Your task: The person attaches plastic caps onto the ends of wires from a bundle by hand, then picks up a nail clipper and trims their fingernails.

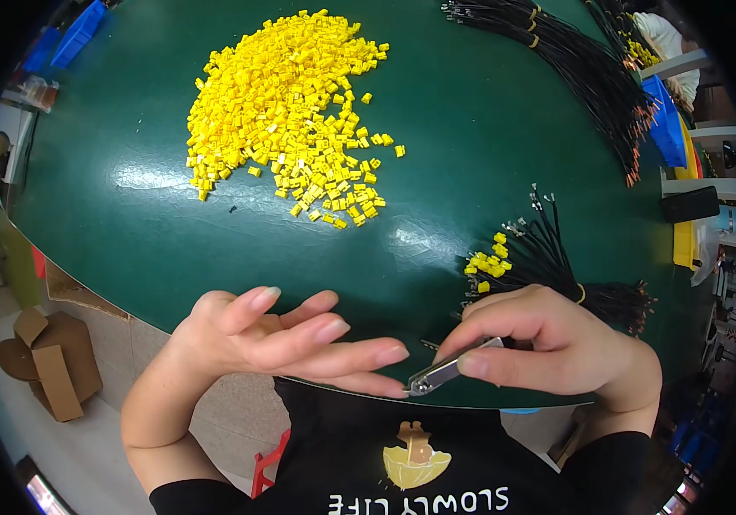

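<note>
Passage crosses glossy green tabletop (454, 142) at one o'clock; small yellow plastic blocks (273, 107) bar eleven, bare right hand (557, 343) four.

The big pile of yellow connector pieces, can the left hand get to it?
Probably yes: the left hand looks empty, with open green tabletop before the yellow pile. It may first need to leave the nail clipper at its fingertip.
</note>
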`<state>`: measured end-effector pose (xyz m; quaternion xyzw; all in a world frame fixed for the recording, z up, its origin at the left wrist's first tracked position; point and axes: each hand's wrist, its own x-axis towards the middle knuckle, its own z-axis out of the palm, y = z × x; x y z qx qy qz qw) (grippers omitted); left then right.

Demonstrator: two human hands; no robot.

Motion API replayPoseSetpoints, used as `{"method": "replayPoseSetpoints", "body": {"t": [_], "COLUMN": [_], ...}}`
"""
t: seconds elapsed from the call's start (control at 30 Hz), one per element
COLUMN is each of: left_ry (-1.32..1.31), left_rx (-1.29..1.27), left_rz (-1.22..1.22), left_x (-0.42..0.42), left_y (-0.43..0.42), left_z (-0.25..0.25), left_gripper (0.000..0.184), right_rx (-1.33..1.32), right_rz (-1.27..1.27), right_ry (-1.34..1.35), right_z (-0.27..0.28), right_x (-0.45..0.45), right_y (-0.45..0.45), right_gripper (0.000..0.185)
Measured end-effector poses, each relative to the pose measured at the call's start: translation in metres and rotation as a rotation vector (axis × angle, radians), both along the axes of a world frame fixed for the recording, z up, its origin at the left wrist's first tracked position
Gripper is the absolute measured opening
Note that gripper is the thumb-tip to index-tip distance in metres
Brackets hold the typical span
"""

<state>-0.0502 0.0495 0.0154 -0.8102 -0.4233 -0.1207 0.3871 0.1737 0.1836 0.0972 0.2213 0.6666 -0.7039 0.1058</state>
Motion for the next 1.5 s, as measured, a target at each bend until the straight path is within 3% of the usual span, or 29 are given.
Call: {"method": "replayPoseSetpoints", "body": {"t": [0.3,0.53,0.63,0.83,1.2,1.5], "left_ry": [0.023,-0.018,0.124,0.124,0.034,0.024], "left_rx": [0.02,0.086,0.053,0.057,0.09,0.047], "left_rz": [-0.019,-0.036,-0.025,-0.026,-0.06,0.121], "left_x": [0.0,0.0,-0.004,-0.004,0.003,0.003], "left_y": [0.0,0.002,-0.002,-0.003,0.001,-0.014], "left_z": [0.003,0.001,0.004,0.003,0.002,-0.003], "left_gripper": [0.079,0.077,0.081,0.08,0.07,0.07], "right_rx": [0.017,-0.128,-0.141,-0.166,0.1,0.072], "right_rz": [0.114,0.031,0.016,-0.024,-0.046,-0.198], "right_ry": [-0.028,-0.105,-0.13,-0.165,0.145,0.094], "right_z": [-0.001,0.003,0.003,0.003,-0.005,0.005], "right_x": [-0.002,-0.006,-0.005,-0.003,0.005,0.008], "right_y": [0.004,0.001,0.001,-0.002,-0.011,-0.014], "right_gripper": [0.018,0.014,0.014,0.013,0.013,0.023]}}
